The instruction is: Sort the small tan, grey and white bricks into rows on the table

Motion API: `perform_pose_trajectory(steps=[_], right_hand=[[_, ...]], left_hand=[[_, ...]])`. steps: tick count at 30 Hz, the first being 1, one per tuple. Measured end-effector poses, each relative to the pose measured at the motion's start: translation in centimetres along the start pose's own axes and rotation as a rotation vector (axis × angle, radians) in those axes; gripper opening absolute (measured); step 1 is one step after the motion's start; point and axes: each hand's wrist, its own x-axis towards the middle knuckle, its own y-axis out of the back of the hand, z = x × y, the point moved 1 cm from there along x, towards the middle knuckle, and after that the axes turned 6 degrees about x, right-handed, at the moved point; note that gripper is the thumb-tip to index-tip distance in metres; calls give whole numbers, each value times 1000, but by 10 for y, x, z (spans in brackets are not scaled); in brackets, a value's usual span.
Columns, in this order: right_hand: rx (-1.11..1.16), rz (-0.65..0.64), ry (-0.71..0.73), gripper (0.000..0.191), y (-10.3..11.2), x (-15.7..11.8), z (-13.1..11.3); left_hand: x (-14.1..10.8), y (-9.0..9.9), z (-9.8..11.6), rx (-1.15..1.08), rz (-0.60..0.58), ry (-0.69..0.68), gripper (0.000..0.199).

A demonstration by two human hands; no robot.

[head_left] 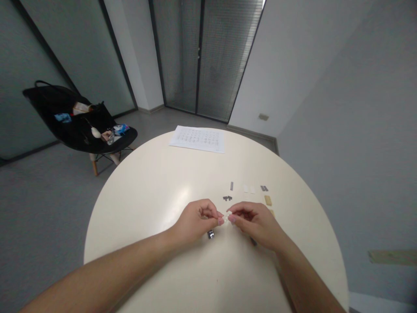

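The left hand (pixel 195 221) and right hand (pixel 257 224) meet over a round cream table (pixel 146 208), their fingertips (pixel 220 221) pinching one small white piece (pixel 227 216); it is too small and hidden to tell which way it points. One silvery block (pixel 210 234) sits just below the left hand, and one dark piece (pixel 253 241) shows beside the right wrist. Farther out lie six more pieces: one dark bar (pixel 231 186), its long axis pointing away from the person, one dark jagged piece (pixel 227 198), two white pieces (pixel 249 189), one dark double piece (pixel 264 188), and one tan piece (pixel 267 200), with a tan edge (pixel 272 212) by the right hand. Beyond lies one printed sheet (pixel 197 139), and a black chair (pixel 124 139) holds a bag and clutter.
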Motion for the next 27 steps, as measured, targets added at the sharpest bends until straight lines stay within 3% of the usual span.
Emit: perform_pose_trajectory(steps=[4, 8, 10, 14, 16, 20, 27], right_hand=[[143, 0, -27, 31, 2, 1, 0], [213, 75, -45, 30, 20, -3, 5], [165, 33, -103, 28, 35, -8, 8], [-19, -225, -323, 20, 61, -21, 13], [-106, -294, -405, 17, 69, -27, 14], [-239, -337, -491, 16, 72, -31, 18], [-359, -291, -528, 13, 68, -28, 25]], left_hand=[[-1, 1, -2, 29, -35, -18, 20], [0, 5, -4, 89, -18, -34, 15], [2, 8, -3, 98, 11, -41, 15], [5, 12, 0, 125, 45, -47, 16], [5, 13, 2, 152, 55, -55, 16], [4, 15, 6, 200, 70, -56, 16], [5, 19, 4, 229, 79, -75, 18]])
